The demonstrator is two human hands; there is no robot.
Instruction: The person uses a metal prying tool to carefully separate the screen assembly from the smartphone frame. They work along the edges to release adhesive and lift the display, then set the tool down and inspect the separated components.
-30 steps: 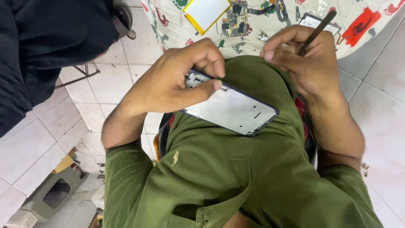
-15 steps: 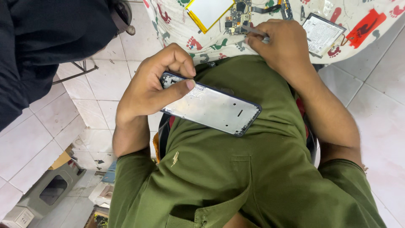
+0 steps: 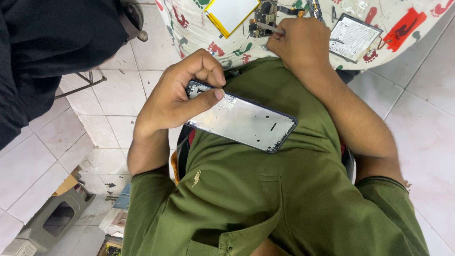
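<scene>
Against my chest, left hand [image 3: 177,97] grips phone frame [image 3: 246,122] by its upper-left end, long axis running down-right. Right hand [image 3: 301,40] pinches tweezers [image 3: 271,28] on circuit board [image 3: 263,14].

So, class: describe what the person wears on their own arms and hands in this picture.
Both arms come out of short olive-green sleeves, the left sleeve and the right sleeve, which end above the elbow and belong to a shirt of the same green. The forearms are uncovered. The left hand and right hand wear no gloves, and no rings or watch show.

left hand [image 3: 182,97]: fingers curled, thumb pressed flat; right hand [image 3: 303,42]: fisted, arm extended
</scene>
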